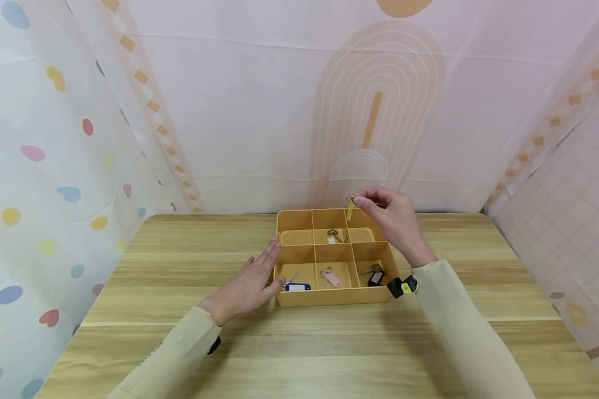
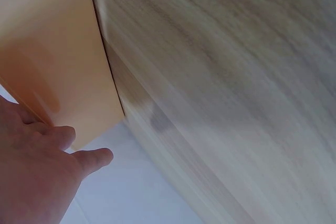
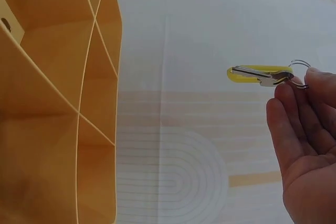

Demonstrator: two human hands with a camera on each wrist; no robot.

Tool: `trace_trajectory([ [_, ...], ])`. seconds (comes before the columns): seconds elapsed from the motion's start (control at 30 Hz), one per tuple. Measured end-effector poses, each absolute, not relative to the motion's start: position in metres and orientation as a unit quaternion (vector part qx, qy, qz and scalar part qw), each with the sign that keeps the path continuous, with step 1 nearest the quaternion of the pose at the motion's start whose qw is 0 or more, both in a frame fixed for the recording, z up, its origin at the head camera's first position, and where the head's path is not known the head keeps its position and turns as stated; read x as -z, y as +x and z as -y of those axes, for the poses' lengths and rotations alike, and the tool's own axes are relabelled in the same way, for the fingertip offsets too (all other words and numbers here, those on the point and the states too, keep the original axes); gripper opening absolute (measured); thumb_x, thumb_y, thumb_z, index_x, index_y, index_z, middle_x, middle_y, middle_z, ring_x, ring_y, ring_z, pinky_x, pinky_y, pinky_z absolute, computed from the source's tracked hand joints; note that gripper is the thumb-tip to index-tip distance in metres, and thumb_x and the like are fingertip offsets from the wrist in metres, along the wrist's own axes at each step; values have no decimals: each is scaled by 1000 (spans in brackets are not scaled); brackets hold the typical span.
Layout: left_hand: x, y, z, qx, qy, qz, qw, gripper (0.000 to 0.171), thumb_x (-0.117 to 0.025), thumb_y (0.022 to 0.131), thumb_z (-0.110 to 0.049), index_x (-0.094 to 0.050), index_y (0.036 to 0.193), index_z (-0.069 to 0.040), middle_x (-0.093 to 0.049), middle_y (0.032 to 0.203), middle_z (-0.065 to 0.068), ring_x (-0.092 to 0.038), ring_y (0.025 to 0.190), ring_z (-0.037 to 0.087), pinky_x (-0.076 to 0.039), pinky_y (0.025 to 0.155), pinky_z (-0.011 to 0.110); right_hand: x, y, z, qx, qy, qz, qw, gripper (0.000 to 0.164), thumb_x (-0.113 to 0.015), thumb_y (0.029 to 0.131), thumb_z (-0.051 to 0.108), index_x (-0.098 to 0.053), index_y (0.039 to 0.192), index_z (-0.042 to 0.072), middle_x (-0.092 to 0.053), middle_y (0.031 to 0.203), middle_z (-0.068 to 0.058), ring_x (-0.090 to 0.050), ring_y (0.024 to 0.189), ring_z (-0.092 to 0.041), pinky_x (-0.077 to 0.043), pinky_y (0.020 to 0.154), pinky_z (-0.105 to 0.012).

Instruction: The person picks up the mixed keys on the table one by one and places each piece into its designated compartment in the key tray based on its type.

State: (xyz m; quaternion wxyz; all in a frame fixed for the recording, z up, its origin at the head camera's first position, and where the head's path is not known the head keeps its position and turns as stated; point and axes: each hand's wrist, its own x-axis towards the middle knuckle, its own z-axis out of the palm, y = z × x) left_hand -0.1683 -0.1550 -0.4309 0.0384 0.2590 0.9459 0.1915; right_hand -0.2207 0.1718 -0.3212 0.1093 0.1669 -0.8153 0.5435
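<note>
Between thumb and fingers, my right hand point(image 1: 390, 217) pinches the ring of a key with a yellow tag point(image 3: 260, 74). The key and tag dangle over the back of an orange divided box point(image 1: 331, 298), near its back right compartment. My left hand point(image 1: 247, 285) lies along the box's left side, fingers extended against the wall and rim. Inside the front row are a key with a blue tag point(image 1: 297, 287) at left, a pink-tagged key point(image 1: 332, 278) in the middle and a black-tagged key point(image 1: 376, 277) at right. Another tagged key point(image 1: 333, 237) sits in the back middle compartment.
The box stands on a wood-grain table point(image 1: 219, 238) close to its back edge. Behind it hangs a pale patterned cloth point(image 1: 249, 127), with a dotted cloth point(image 1: 70, 160) at the left and another cloth point(image 1: 574, 188) at the right.
</note>
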Motion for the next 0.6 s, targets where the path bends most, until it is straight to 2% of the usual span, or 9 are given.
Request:
trace_trajectory([
  [0.07,430,-168,155,-192,259,-946,38,79,-43,110,-40,-5,164,2,2,173,14,-8,158,30,-20,123,63,321,-225,-170,-544,170,815,105,27,-71,101,30,-77,108,5,-75,103,-11,-62,86,-22,-50,71,-22],
  [0.17,430,-167,154,-191,260,-946,38,79,-42,110,-42,-5,164,2,2,173,15,-8,158,29,-20,123,63,321,-231,-168,-546,176,813,99,26,-71,100,28,-77,107,4,-74,103,-13,-63,89,-29,-50,73,-22],
  [0.3,431,-167,154,-192,260,-946,39,79,-41,111,-44,-4,164,0,4,173,14,-7,158,28,-19,123,62,321,-238,-166,-543,183,814,94,24,-71,100,25,-78,108,2,-75,102,-13,-64,92,-32,-50,74,-22],
  [0.5,431,-168,154,-191,260,-946,42,78,-42,111,-42,-3,164,0,7,172,13,-6,158,29,-19,123,62,325,-246,-162,-538,188,818,80,21,-71,100,19,-77,106,-1,-76,102,-16,-65,90,-29,-50,74,-22],
  [0.6,432,-168,153,-184,258,-947,44,79,-41,111,-43,-2,165,-1,8,172,12,-5,158,28,-19,124,61,330,-250,-161,-532,183,824,68,21,-70,101,19,-76,106,-1,-76,102,-16,-66,90,-22,-51,76,-22],
])
